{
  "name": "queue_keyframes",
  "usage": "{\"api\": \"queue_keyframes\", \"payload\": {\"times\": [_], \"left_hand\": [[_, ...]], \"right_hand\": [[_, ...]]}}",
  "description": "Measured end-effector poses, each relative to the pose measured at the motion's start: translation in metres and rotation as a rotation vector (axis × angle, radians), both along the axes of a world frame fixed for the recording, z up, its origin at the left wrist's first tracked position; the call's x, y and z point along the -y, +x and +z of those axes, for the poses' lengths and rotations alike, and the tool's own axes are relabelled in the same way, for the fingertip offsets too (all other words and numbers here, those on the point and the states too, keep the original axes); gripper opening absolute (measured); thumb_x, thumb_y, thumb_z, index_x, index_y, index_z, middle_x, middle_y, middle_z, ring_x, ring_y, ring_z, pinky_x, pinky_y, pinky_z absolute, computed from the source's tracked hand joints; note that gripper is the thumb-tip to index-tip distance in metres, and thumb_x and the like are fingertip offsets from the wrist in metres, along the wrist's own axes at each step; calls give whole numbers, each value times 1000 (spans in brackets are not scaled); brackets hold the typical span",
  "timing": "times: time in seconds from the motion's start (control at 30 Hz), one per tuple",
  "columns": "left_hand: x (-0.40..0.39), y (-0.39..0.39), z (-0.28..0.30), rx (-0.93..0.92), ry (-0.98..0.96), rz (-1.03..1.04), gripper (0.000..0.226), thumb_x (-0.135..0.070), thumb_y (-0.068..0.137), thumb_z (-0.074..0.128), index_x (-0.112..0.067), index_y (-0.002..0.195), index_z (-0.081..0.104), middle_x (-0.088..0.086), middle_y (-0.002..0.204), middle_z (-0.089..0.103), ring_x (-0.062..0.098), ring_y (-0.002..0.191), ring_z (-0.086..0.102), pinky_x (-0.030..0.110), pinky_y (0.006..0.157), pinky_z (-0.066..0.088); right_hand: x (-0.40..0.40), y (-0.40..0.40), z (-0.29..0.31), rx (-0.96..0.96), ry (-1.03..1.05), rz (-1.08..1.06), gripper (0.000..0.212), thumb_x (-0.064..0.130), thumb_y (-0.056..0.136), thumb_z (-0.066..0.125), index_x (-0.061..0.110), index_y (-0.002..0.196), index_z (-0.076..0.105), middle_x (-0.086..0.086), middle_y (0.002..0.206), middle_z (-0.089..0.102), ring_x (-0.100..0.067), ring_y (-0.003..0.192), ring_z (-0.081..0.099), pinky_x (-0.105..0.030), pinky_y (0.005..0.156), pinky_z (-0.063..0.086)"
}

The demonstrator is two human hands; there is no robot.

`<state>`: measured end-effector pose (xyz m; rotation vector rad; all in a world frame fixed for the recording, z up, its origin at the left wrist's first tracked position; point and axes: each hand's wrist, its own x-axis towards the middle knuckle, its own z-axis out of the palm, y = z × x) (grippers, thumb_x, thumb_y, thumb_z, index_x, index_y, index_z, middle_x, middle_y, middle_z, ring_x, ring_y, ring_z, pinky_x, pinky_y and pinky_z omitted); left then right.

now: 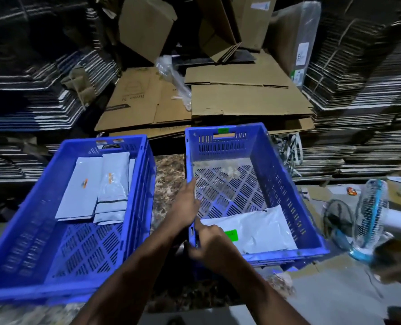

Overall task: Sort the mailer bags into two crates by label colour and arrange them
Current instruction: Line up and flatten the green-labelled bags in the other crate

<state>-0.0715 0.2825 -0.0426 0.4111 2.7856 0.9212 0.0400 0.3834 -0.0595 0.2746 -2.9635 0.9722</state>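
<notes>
Stacks of flattened dark corrugated cardboard (368,95) fill the background on both sides; brown flattened cardboard cartons (248,99) lie heaped between them, behind the crates

Left blue perforated plastic crate (19,249) sits on the brown marbled table (169,179), orange tag on its far rim. Several grey plastic mailer bags with small orange labels (80,191) lie flat and overlapping in its far half

Right blue perforated plastic crate (286,184) stands just beside it, a strip of table between them, green tag on its far rim. One white plastic mailer bag with a bright green label (260,228) lies flat on the floor of this crate at its near end

White and blue wire-guard fan (368,214) lies tipped to the right of the right crate

Left hand (185,205) rests on the left wall of the right crate, fingers extended along the rim, nothing gripped. Right hand (209,242) is at the near-left corner of that crate, fingers curled over the rim, index finger raised; its side touches the white bag's edge
</notes>
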Motion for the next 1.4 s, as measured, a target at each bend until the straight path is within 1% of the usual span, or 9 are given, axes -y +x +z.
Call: {"api": "queue_keyframes", "payload": {"times": [0.2, 0.4, 0.53, 0.67, 0.9, 1.0, 1.1, 1.27, 1.4], "left_hand": [[60, 4, -2, 8, -51, -17, 71, -8, 98, 50, -14, 158, 12, 10, 166, -11, 29, 150, 21, 29, 109, 32], [102, -10, -8, -24, -204, -52, 77, -19, 94, 57, -15, 158, 13, 11, 165, -11, 30, 152, 5, 39, 121, 14], [109, -26, -13, -118, -230, -124, 69, -21, 96, 50, -11, 157, 18, 10, 166, -1, 27, 153, 5, 38, 124, 10], [98, -44, -18, -112, -188, -99, 66, -7, 97, 42, -12, 157, 16, 5, 167, -7, 26, 153, -1, 41, 125, 11], [78, -73, -11, -151, -257, 40, 73, -8, 91, 48, -18, 157, 17, 0, 167, -4, 28, 153, -7, 50, 124, 10], [74, -85, -9, -116, -269, 102, 69, -14, 95, 46, -18, 157, 18, 1, 167, -3, 26, 153, -6, 50, 122, 10], [73, -92, -7, -83, -243, 118, 65, -17, 97, 42, -18, 157, 17, 2, 167, -2, 25, 153, -2, 52, 121, 14], [80, -105, -9, -151, -251, 109, 63, -18, 100, 39, -15, 158, 15, 4, 167, 3, 20, 153, -1, 40, 123, 9], [76, -115, -7, -177, -274, 132, 61, -19, 103, 34, -11, 158, 11, 4, 167, 5, 19, 153, -1, 33, 122, 5]], "right_hand": [[47, -2, -4, 28, -171, 87, 54, 48, 74, 54, 15, 118, 52, -13, 92, 69, -32, 87, 62, -36, 65, 40], [60, -29, 6, -1, -216, 123, 28, 35, 85, 49, 15, 99, 64, -7, 84, 68, -18, 72, 57, -32, 68, 45], [20, -52, 18, -20, 87, -9, 47, 47, 83, 53, 28, 124, 66, 2, 119, 71, -20, 106, 67, -34, 89, 53], [-18, -57, 22, 266, 382, 77, 58, 51, 69, 80, 27, 120, 66, 7, 116, 71, -17, 107, 65, -33, 89, 53], [-36, -62, 36, 321, 25, 86, 16, 16, 77, 83, 21, 78, 68, 6, 74, 69, -4, 68, 60, -20, 66, 48], [-44, -69, 52, 390, 13, 155, 18, 25, 81, 81, 22, 90, 66, 6, 84, 69, -5, 71, 59, -18, 65, 45], [-43, -75, 57, 579, 283, 242, 53, 36, 74, 86, 22, 118, 60, 2, 111, 67, -12, 88, 58, -22, 71, 42], [-62, -96, 63, 557, 115, 315, 18, 28, 81, 81, 19, 89, 69, 5, 80, 68, -5, 73, 58, -27, 68, 47], [-87, -135, 51, 377, -159, -16, 13, 23, 89, 73, 18, 101, 71, 1, 100, 75, -14, 89, 69, -33, 81, 54]]}}
